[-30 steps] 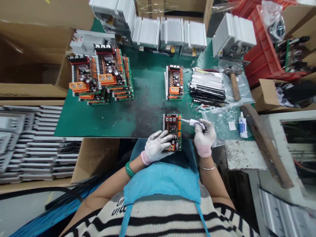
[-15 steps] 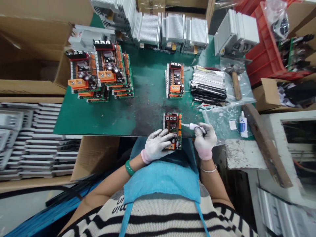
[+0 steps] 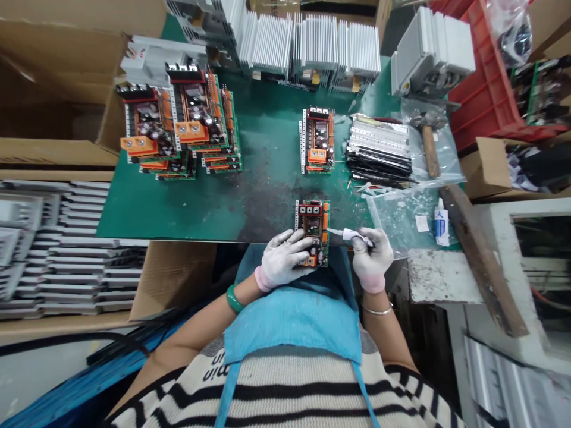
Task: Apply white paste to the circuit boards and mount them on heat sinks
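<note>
A small circuit board (image 3: pixel 313 224) with orange and black parts lies at the near edge of the green mat (image 3: pixel 187 208). My gloved left hand (image 3: pixel 283 261) rests on the board's left and near side, fingers spread over it, holding it down. My gloved right hand (image 3: pixel 371 257) is closed round a small white tube (image 3: pixel 352 236) whose nozzle points left and touches the board's right edge.
Another single board (image 3: pixel 317 139) lies further back, stacks of boards (image 3: pixel 178 128) at the far left, white finned heat sinks (image 3: pixel 312 53) along the back. A pile of metal strips (image 3: pixel 379 151), a hammer (image 3: pixel 428 142), a second tube (image 3: pixel 441 221) and a red crate (image 3: pixel 486 89) are to the right. Cardboard boxes flank the mat.
My right hand and the tube have shifted slightly toward me along the board's right edge, the nozzle closing on the board. My left hand stays on the board.
</note>
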Available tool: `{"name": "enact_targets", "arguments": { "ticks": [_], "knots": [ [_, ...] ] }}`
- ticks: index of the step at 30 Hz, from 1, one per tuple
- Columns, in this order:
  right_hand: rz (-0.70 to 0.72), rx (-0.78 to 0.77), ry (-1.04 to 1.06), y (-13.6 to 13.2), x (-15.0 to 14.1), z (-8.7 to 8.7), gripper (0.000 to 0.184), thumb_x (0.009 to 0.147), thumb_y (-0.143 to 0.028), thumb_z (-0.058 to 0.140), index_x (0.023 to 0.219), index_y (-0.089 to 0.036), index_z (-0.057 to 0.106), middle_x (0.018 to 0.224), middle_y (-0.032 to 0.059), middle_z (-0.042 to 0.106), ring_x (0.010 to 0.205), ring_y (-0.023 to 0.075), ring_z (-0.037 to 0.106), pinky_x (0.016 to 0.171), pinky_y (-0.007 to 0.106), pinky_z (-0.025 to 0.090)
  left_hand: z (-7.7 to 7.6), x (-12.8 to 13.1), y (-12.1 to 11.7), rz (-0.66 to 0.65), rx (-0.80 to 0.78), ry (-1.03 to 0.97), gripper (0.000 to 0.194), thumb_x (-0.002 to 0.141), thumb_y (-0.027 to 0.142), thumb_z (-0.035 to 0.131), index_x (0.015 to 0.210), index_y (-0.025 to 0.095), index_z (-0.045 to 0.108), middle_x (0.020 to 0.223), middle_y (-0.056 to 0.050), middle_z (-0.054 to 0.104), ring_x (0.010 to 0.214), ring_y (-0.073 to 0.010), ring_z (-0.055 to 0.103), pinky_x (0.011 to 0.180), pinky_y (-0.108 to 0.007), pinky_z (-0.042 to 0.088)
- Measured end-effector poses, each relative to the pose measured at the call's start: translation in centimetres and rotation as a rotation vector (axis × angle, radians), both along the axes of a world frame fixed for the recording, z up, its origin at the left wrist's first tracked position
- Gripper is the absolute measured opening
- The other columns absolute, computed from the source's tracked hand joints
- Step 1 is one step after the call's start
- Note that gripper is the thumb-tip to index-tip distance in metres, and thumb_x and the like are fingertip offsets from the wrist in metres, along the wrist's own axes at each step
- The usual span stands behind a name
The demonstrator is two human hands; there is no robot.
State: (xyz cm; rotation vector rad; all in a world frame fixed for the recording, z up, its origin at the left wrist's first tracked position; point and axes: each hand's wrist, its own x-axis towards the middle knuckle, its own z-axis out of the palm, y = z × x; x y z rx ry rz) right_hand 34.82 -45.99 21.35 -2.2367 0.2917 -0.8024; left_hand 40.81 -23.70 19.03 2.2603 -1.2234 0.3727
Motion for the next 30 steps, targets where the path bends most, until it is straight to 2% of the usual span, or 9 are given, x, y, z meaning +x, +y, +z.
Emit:
{"name": "enact_targets", "arguments": {
  "ticks": [8, 15, 30],
  "knots": [
    [0.044, 0.029, -0.039, 0.3, -0.2, -0.3, 0.009, 0.085, -0.029, 0.068, 0.09, -0.024, 0.064, 0.079, -0.0024, 0.063, 0.069, 0.0137, 0.062, 0.064, 0.026, 0.048, 0.1, 0.0, 0.0, 0.0, -0.008, 0.007, 0.025, 0.083, 0.052, 0.067, 0.078, 0.027, 0.07, 0.111, 0.001, 0.074, 0.114, -0.021, 0.064, 0.101, -0.036, 0.044],
    [-0.017, 0.032, 0.009, 0.0, -0.6, -0.6, 0.013, 0.086, -0.036, 0.065, 0.09, -0.023, 0.064, 0.079, -0.0014, 0.063, 0.068, 0.0143, 0.062, 0.063, 0.027, 0.047, 0.0, -0.1, 0.0, 0.011, 0.04, 0.034, 0.025, 0.081, 0.053, 0.069, 0.079, 0.028, 0.072, 0.11, 0.002, 0.074, 0.115, -0.0203, 0.064, 0.104, -0.035, 0.043],
    [0.029, -0.063, 0.026, 0.0, -1.7, 0.0, 0.015, 0.088, -0.038, 0.063, 0.087, -0.023, 0.062, 0.073, -0.0028, 0.06, 0.062, 0.0127, 0.059, 0.058, 0.025, 0.045, -0.1, -0.1, 0.0, 0.001, 0.003, 0.012, 0.028, 0.083, 0.054, 0.067, 0.078, 0.027, 0.072, 0.111, 0.001, 0.074, 0.115, -0.0204, 0.064, 0.104, -0.035, 0.042]
  ]
}}
